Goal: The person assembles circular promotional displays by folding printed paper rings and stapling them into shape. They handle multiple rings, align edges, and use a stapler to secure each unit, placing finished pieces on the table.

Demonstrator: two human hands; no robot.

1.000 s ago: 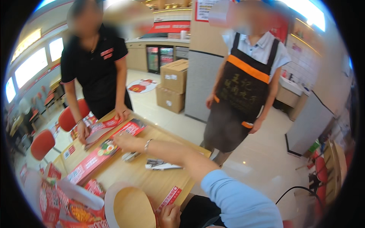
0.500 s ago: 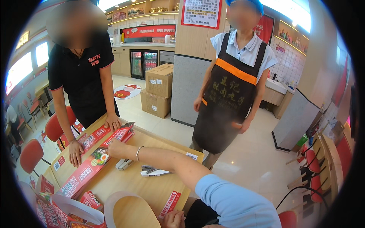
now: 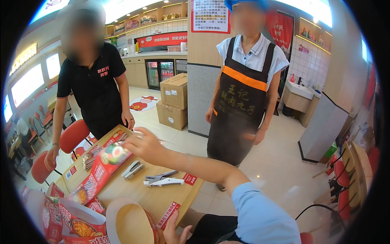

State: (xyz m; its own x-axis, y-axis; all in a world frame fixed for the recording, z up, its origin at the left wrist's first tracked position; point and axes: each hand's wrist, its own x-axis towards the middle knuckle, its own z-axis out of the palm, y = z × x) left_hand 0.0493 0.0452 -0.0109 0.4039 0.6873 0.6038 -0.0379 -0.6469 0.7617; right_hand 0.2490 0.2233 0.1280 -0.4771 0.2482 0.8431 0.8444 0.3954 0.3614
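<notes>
My right hand point(image 3: 145, 143) reaches left across the wooden table and grips the far end of a long red printed cardboard strip point(image 3: 99, 173), blurred there by motion. The strip slants over the table toward the near left. At the near table edge, my left hand point(image 3: 176, 231) is open, fingers extended and thumb apart, beside a red-and-white label point(image 3: 167, 215). Between my hands, a grey-white stapler point(image 3: 132, 170) and a larger white-and-grey stapler point(image 3: 163, 179) lie on the table. A cardboard band bent into a loop point(image 3: 118, 215) stands at the near edge.
Red printed cardboard pieces point(image 3: 83, 227) crowd the near left. More strips point(image 3: 95, 156) lie at the far left edge. A person in black point(image 3: 95, 85) stands beyond the table, near red chairs point(image 3: 74, 136). Another person in an apron point(image 3: 239, 101) stands at the right, by stacked boxes point(image 3: 172, 116).
My right hand has risen and moved away with the strip's end. My left hand has opened out from a curl. The person in black has lifted both hands off the table and stepped back.
</notes>
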